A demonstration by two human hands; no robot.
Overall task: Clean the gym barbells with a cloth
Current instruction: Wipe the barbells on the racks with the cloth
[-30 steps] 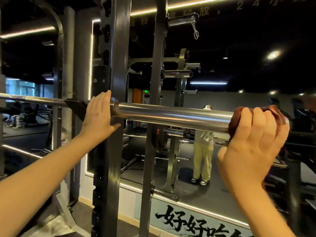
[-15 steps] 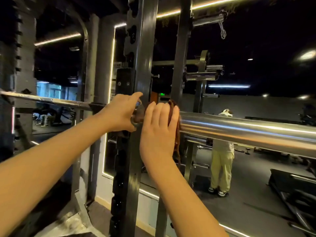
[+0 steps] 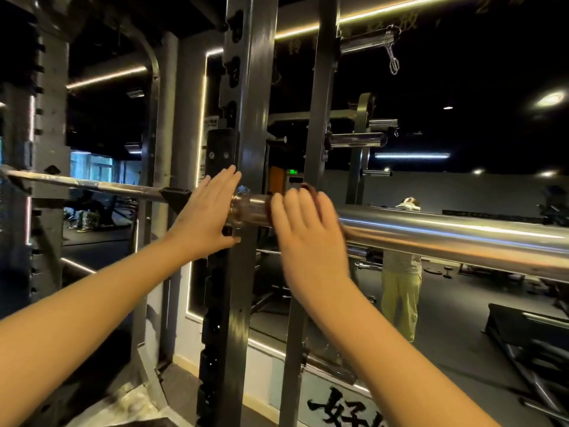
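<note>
View from the wearer's head of a barbell (image 3: 446, 237) resting horizontally in a power rack. Its thick, polished steel sleeve runs from the right edge of the view leftward to a collar at the rack upright (image 3: 251, 87). Beyond the upright, the thinner shaft continues left across a black J-hook (image 3: 175, 195). The right hand (image 3: 308, 232) sits on the sleeve just right of the collar. Its fingers are curled over the top of the cylinder and clasp a reddish-brown cloth (image 3: 309, 189) against the metal. Only a sliver of the cloth shows above the fingertips, and the hand is motion-blurred. The left hand (image 3: 204, 217) lies just left of it, at the collar and in front of the upright. It is released, with fingers straight and together pointing up, thumb spread below, grasping nothing. Whether its palm presses the collar or the upright cannot be told, since the hand hides the contact. A short bare stretch of sleeve separates the two hands. The sleeve is smooth, round and mirror-bright, with long highlights along its length. The upright is a dark, square-section steel post with a row of holes. Behind, chrome storage pegs (image 3: 357, 140) project from a second post, and a figure (image 3: 400, 297) in pale green trousers stands on the dark floor.
</note>
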